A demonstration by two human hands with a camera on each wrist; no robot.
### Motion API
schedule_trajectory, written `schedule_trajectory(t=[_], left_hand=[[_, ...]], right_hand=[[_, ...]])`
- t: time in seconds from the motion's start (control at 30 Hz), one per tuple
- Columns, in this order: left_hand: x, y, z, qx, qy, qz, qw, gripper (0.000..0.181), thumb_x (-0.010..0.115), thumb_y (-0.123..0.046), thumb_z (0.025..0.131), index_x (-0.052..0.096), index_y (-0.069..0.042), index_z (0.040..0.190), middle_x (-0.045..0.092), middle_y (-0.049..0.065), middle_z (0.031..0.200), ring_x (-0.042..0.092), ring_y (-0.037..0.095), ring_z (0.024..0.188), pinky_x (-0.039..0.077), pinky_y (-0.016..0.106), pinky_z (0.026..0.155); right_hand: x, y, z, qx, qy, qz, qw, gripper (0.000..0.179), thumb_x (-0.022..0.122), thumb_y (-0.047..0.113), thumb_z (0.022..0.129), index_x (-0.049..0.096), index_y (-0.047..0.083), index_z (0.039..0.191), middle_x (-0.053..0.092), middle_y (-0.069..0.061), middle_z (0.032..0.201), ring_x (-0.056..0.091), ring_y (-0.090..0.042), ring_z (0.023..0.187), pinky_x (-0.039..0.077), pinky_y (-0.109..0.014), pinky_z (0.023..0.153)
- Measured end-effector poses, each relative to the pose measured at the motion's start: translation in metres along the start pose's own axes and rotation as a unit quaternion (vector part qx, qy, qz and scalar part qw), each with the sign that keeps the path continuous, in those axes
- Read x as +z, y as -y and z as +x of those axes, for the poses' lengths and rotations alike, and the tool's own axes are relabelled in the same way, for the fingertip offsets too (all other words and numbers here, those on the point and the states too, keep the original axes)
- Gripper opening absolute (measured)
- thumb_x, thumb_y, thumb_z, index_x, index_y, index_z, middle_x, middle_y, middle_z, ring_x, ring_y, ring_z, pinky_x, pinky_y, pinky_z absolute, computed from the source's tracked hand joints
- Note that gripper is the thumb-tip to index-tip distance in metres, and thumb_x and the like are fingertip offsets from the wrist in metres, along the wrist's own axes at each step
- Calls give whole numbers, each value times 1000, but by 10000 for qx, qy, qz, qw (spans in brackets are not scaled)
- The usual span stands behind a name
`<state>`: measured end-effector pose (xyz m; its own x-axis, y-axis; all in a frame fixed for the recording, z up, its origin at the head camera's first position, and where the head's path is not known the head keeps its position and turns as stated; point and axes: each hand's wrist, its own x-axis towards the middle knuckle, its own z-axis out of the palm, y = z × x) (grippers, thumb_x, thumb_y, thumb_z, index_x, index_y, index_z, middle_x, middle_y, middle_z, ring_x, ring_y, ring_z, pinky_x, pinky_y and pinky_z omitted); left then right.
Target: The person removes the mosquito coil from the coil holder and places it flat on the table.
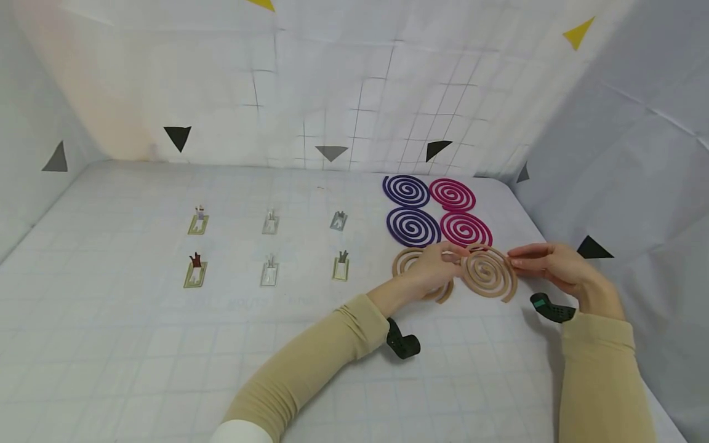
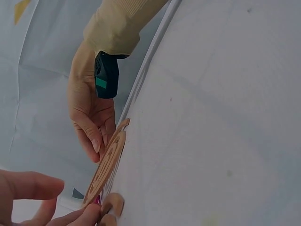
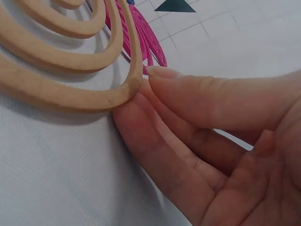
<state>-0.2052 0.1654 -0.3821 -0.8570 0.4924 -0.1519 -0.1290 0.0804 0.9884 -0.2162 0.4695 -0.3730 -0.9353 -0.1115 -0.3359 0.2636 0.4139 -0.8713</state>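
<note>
A tan mosquito coil lies between my two hands, slightly raised off the white table, with a shadow under it in the right wrist view. My left hand pinches its left edge; the index finger stands apart from it. At the opposite edge, my right hand touches the rim with nearly straight fingers, the thumb beside the rim rather than over it. Partly hidden below my left hand is another tan coil. Behind them lie two magenta coils and two dark purple coils.
Several small metal coil stands sit in two rows at the centre-left of the table. One gold-coloured stand has a reddish upright part. White sheet walls border the table at the back and sides, the right one close to my right hand.
</note>
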Motion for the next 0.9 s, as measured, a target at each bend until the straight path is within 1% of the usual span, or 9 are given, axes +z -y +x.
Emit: schedule_trajectory(t=[0.1, 0.27, 0.4, 0.63, 0.73, 0.9], left_hand=[[0, 0, 0, 19, -6, 43, 10000, 33, 66, 1, 89, 66, -7, 120, 64, 13, 132, 59, 19, 122, 51, 25, 94], [0, -2, -1, 44, -25, -132, 9999, 33, 64, 3, 89, 64, -5, 122, 64, 15, 129, 61, 17, 113, 52, 24, 90], [1, -3, -2, 29, -60, -253, 9997, 32, 63, 3, 90, 64, -4, 121, 64, 15, 130, 61, 17, 113, 53, 24, 90], [3, -2, -1, 1, -176, -347, 9992, 34, 62, 6, 87, 64, -5, 119, 62, 13, 134, 59, 20, 123, 52, 24, 88], [3, -2, -1, -25, -212, -318, 9993, 35, 62, 6, 86, 64, -5, 119, 63, 13, 132, 59, 20, 122, 52, 24, 89], [3, -3, -1, -95, -241, -322, 9991, 30, 62, 2, 90, 64, -5, 119, 65, 12, 126, 61, 16, 113, 52, 27, 91]], right_hand=[[0, -1, 1, -20, -4, -14, 10000, 32, 68, 13, 94, 67, -2, 123, 75, 9, 100, 73, -11, 92, 59, -23, 82], [1, -1, 3, -69, -53, -58, 9999, 47, 68, 16, 95, 55, -10, 132, 75, 8, 102, 73, -10, 94, 59, -24, 83], [2, 0, 2, -45, -91, -59, 9999, 53, 68, 17, 95, 50, -13, 135, 75, 7, 102, 73, -10, 95, 59, -25, 83], [5, 3, 1, -30, -80, -66, 9999, 57, 67, 18, 96, 45, -13, 138, 75, 7, 102, 73, -13, 94, 60, -26, 83], [5, 4, 1, -22, -61, -74, 10000, 58, 66, 18, 97, 42, -13, 139, 75, 7, 102, 73, -13, 95, 59, -26, 84], [6, 4, 1, -70, -40, -117, 9999, 57, 65, 18, 97, 41, -13, 139, 75, 6, 103, 73, -12, 95, 59, -25, 84]])
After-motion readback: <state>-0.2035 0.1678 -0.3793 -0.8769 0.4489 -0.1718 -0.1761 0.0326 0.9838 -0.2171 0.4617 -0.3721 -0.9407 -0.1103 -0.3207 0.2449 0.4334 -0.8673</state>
